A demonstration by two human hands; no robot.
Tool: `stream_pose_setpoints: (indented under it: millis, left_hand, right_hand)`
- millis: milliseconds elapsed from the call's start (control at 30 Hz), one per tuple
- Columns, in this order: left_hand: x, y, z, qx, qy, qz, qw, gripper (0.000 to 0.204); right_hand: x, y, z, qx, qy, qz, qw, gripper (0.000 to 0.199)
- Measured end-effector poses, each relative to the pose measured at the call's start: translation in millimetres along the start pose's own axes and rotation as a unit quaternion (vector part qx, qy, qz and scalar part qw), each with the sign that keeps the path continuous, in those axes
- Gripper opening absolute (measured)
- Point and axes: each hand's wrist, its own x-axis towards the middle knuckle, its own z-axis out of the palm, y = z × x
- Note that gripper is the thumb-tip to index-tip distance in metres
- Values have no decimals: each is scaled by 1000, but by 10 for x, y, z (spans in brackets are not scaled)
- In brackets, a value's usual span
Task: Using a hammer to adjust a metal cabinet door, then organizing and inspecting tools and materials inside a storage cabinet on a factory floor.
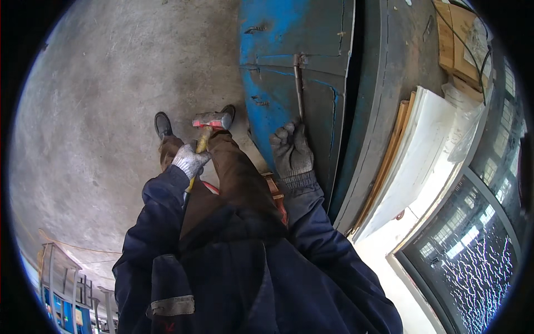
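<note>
My left hand (191, 161), in a pale knitted glove, is closed around the yellow handle (202, 143) of a sledgehammer. The hammer's heavy head (210, 119), grey with red paint, hangs in front of my legs by my right shoe. My right hand (291, 150), in a dark grey glove, has its fingers curled over a blue and grey metal panel (267, 42). A slim metal rod (299, 89) runs from that hand along the panel to a short, block-like far end. The glove hides the rod's near end.
Beyond the panel stands a dark steel beam (370, 106), with white boards (414, 150) leaning at the right. Cardboard (459, 39) and a black cable lie at the upper right. A cracked glass pane (478, 278) is lower right. Something red-orange (276, 195) sits beside my right leg. Metal frames (61, 278) stand lower left.
</note>
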Motion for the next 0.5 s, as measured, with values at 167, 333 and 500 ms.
stream_pose_setpoints:
  millis: [167,333,500]
  left_hand:
    - [-46,57,-20,12,4,-16,1000,24]
    - [-53,84,-60,2,-4,-16,1000,21]
    - [15,-19,-70,-31,-6,2,1000,19]
  right_hand:
    - [9,-25,-77,-19,0,12,1000,23]
    - [-5,-32,-16,-33,22,-1,999,25]
    - [-18,-79,-22,63,-37,42,996,22]
